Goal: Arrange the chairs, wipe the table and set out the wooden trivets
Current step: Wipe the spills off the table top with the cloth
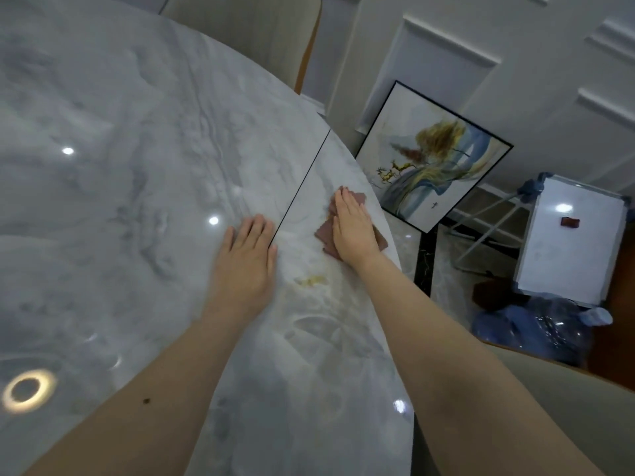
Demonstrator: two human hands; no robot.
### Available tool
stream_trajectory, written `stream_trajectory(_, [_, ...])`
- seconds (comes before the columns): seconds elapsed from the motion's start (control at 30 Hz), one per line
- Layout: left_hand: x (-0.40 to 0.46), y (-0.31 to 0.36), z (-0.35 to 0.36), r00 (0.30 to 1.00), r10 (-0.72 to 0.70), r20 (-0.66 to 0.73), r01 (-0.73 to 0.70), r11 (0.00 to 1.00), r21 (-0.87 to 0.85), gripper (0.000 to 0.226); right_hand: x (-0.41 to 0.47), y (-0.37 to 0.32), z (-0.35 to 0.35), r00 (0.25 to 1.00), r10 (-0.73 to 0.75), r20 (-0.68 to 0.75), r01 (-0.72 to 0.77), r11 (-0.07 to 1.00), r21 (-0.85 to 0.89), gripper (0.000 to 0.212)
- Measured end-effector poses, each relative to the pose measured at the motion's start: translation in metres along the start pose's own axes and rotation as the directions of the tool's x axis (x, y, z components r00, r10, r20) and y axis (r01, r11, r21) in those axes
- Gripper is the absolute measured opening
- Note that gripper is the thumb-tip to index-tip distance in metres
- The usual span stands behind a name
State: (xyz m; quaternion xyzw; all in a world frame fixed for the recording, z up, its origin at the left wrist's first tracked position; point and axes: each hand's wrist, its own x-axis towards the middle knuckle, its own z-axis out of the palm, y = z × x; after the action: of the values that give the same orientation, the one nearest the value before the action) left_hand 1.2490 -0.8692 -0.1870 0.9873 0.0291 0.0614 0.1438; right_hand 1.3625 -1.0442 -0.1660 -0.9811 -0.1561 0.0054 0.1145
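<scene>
Grey marble table point(120, 166) fills most of view, dark seam running across near curved edge. Pale chair point(247, 29) stands at far side, back against rim. Framed painting point(433, 159) leans on panelled wall beyond; whiteboard point(574, 242) near it on floor. Left hand point(245, 261) lies flat on table, grip released, fingers straight beside seam. Right hand point(354, 228) presses flat on reddish-brown cloth point(326, 238) near table edge, grip likewise released. Yellowish smear point(311, 280) sits between both hands.
</scene>
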Motion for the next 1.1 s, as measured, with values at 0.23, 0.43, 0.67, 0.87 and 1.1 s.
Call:
stream_trajectory(0.23, [-0.001, -0.001, -0.001, 1.000, 0.008, -0.014, -0.008, 1.000, 0.007, 0.063, -0.074, -0.014, 0.012, 0.825, -0.554, 0.110, 0.540, 0.831, 0.133, 0.050])
stream_trajectory(0.43, [-0.002, 0.001, -0.001, 0.999, -0.009, -0.042, 0.008, 0.999, -0.033, 0.068, -0.041, 0.016, -0.005, 0.932, -0.357, 0.065, 0.355, 0.934, 0.042, 0.054])
stream_trajectory(0.67, [0.001, 0.000, -0.004, 0.995, -0.053, -0.088, 0.031, 0.971, -0.237, 0.070, -0.060, -0.043, 0.019, 0.910, -0.414, 0.013, 0.413, 0.909, 0.059, 0.054])
stream_trajectory(0.87, [-0.024, -0.009, -0.032, 0.997, -0.045, -0.058, 0.015, 0.899, -0.438, 0.059, -0.140, -0.009, -0.012, 0.820, -0.553, 0.149, 0.551, 0.832, 0.061, 0.054])
stream_trajectory(1.1, [-0.087, -0.039, -0.030, 0.999, 0.017, -0.042, -0.023, 0.991, -0.133, 0.065, -0.108, -0.085, 0.020, 0.987, -0.163, -0.010, 0.163, 0.986, 0.035, 0.055])
